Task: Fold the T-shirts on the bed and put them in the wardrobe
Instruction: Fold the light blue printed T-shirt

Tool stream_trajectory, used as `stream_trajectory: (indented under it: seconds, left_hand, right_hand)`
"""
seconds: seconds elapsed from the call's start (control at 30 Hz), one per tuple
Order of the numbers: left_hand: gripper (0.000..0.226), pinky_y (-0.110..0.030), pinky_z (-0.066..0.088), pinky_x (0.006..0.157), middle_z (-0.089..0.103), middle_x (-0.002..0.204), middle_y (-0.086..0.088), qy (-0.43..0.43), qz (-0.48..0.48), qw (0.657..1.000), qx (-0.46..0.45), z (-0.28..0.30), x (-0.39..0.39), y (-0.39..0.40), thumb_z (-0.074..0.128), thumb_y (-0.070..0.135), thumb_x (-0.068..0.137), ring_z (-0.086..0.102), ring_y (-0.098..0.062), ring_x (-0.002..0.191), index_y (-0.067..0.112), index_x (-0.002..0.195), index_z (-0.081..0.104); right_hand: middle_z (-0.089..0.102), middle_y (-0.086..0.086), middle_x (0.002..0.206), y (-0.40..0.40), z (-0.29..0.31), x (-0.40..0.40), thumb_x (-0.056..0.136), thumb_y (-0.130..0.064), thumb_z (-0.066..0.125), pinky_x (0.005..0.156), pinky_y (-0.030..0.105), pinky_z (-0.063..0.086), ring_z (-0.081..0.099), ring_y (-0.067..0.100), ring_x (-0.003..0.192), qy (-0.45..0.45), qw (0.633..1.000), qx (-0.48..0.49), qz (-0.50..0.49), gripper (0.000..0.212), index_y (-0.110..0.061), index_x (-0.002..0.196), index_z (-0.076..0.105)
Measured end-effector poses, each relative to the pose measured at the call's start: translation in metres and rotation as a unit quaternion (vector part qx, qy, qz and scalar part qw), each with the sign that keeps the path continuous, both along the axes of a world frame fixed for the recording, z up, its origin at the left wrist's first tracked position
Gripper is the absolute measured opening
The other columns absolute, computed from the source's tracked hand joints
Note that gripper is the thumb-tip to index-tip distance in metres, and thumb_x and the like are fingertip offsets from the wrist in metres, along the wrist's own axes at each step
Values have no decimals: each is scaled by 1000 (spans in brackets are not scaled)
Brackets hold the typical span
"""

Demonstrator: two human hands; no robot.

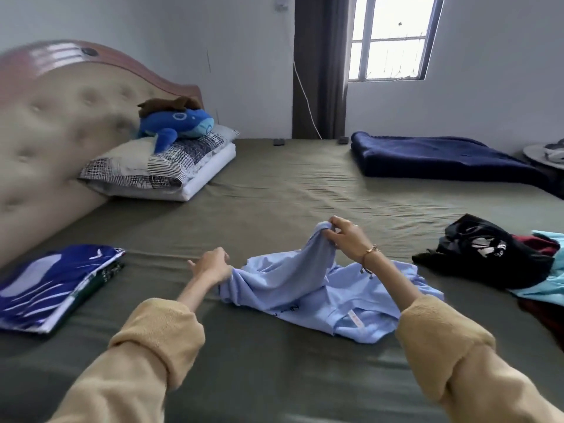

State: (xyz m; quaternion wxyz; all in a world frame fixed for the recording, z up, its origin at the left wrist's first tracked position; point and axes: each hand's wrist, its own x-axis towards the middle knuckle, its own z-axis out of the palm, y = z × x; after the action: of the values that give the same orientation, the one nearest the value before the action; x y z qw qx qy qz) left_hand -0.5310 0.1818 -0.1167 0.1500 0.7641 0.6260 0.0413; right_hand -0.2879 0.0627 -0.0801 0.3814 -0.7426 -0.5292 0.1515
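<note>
The light blue T-shirt (323, 288) lies crumpled on the olive bed sheet (274, 190), near the bed's front edge, and serves as the anchor here. The right hand (345, 236) pinches a bunch of its cloth between thumb and curled fingers and holds that part raised above the rest of the shirt, which stays on the sheet. The left hand (213, 265) sits at the shirt's left edge, touching the fabric; its fingers look loosely curled, but whether they grip the cloth I cannot tell.

Left of the shirt, well apart, a folded blue-and-white T-shirt (52, 285) lies flat on top of a darker folded garment, close to the front edge of the bed. Right of the shirt, a heap of unfolded clothes (500, 264), with a black printed shirt on top and turquoise and dark red cloth under it, reaches toward the bed's right side.

Beyond the shirt stretches a broad band of bare sheet. Far behind it to the left, pillows (158, 169) and a blue plush toy (177, 123) rest against the headboard (55, 123); far behind to the right lies a navy blanket (436, 157).
</note>
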Motion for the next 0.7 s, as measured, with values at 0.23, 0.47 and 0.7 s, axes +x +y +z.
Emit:
stream_trajectory:
  seconds: [0.23,0.47,0.7]
  left_hand:
    - [72,-27,41,101,50,138,-6,-268,-240,924,-131,8,41,-36,71,7,81,48,-17,125,14,143,36]
    - [10,-33,40,64,67,79,-14,-274,-175,943,74,5,39,-36,68,11,79,60,-28,76,9,74,60]
    - [11,-37,42,73,68,93,-21,-243,43,967,58,-20,-24,7,62,11,84,62,-35,92,2,86,67]
  right_hand:
    - [48,6,73,9,-8,-30,85,-9,63,59,25,29,40,19,70,-34,997,20,68,5,-7,89,61]
    - [61,8,96,17,-14,-48,76,5,66,67,21,39,54,23,76,-17,994,53,90,31,1,106,59]
    - [57,14,124,21,-61,-33,80,-3,68,89,29,42,58,29,107,-60,991,-99,69,44,0,122,52]
